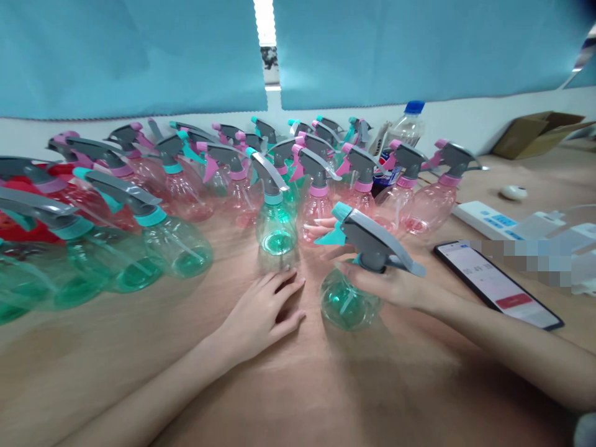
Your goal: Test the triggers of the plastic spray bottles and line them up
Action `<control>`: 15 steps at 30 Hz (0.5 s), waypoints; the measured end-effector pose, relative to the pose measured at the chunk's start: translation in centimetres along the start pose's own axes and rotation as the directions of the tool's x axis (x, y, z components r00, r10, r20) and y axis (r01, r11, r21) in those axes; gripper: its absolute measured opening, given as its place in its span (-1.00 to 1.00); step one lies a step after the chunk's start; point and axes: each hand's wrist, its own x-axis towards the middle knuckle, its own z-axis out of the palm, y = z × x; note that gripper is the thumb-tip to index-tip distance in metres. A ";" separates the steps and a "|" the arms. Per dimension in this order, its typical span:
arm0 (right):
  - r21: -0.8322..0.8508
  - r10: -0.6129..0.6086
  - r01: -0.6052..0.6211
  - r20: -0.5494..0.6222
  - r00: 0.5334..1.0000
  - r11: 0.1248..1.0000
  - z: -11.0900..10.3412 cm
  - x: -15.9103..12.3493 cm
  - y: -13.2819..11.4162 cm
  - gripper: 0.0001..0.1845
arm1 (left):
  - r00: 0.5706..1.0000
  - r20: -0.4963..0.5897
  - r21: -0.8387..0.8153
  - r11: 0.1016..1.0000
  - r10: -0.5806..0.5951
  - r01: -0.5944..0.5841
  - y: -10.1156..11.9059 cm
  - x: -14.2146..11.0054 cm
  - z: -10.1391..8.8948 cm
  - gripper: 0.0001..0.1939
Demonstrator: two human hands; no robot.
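Note:
My right hand (pixel 386 282) is wrapped round the neck of a green spray bottle (pixel 349 304) with a grey and turquoise trigger head. The bottle is tilted a little, and I cannot tell whether its base touches the table (pixel 298 391). To its left, my left hand (pixel 265 310) lies on the tabletop, fingers apart, holding nothing. Just beyond the left fingertips another green spray bottle (pixel 277 230) stands upright. Behind the held bottle is a pink spray bottle (pixel 319 205), partly covered by my right fingers.
Several green spray bottles (pixel 174 248) stand at the left. Rows of pink ones (pixel 433 202) line the back. At the right lie a phone (pixel 498 282), a white power strip (pixel 488 220) and a small white object (pixel 513 193). A cardboard box (pixel 535 133) sits behind them, near a blue-capped clear bottle (pixel 405 127).

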 end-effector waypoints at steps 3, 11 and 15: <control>0.000 0.028 -0.028 0.003 1.000 1.000 0.0 0.0 0.0 -0.42 | 1.000 -0.011 -0.008 1.000 -0.002 0.002 0.0 0.0 0.0 -0.52; 0.025 0.053 -0.053 0.006 0.999 0.998 -0.1 0.0 -0.3 -0.46 | 1.000 -0.009 -0.016 1.000 -0.011 0.011 0.0 0.0 0.0 -0.52; -0.007 0.063 -0.063 0.000 0.998 0.998 -0.2 -0.2 -0.1 -0.47 | 1.000 -0.004 0.001 1.000 -0.003 0.003 -0.1 0.0 0.1 -0.52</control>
